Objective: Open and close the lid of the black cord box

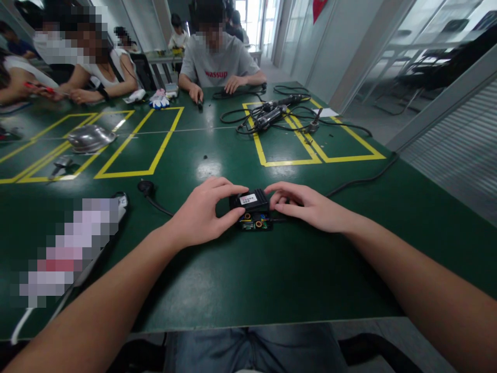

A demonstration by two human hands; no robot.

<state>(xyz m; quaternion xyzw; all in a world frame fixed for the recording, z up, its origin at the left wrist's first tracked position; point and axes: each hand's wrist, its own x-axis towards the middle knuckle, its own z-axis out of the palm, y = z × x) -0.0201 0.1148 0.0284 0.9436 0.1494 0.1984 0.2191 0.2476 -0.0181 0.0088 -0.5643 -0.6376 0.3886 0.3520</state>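
Take the black cover as the clock's centre, with 12 pointing away from the wearer. The cover sits over a circuit board, whose near part shows at 6 o'clock. From 9, the left hand grasps the cover, thumb and index finger on its left end. From 3, the right hand has released, loosely bent fingers at the right end; whether they touch it, I cannot tell.

A wide stretch of green counter separates the board from the near edge at 6, between the forearms. The right edge slants from 1 down to 4; a black cable reaches it around 2. Toward 12, green surface leads to yellow tape frames, where corded tools limit the room near 1. A black plug lies at 9, a metal bowl farther out at 10, and a long, blurred pale object at 8. Across the far edge, a person sits near 11, hands on the counter.
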